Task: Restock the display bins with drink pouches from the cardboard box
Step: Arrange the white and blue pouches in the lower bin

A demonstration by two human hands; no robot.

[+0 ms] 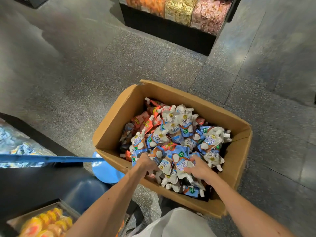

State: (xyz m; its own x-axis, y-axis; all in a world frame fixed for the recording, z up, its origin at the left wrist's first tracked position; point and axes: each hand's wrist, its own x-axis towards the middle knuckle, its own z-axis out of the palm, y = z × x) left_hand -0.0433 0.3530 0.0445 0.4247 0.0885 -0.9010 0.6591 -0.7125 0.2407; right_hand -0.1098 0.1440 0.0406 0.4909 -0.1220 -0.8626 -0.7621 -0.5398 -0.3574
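Blue-white drink pouches [172, 132], large "C" logo, in cardboard box [116, 120]

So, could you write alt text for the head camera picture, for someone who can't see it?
Seen from above, a person's left hand and right hand grip blue-and-white drink pouches heaped in an open cardboard box on a grey floor. Filled display bins stand nearby.
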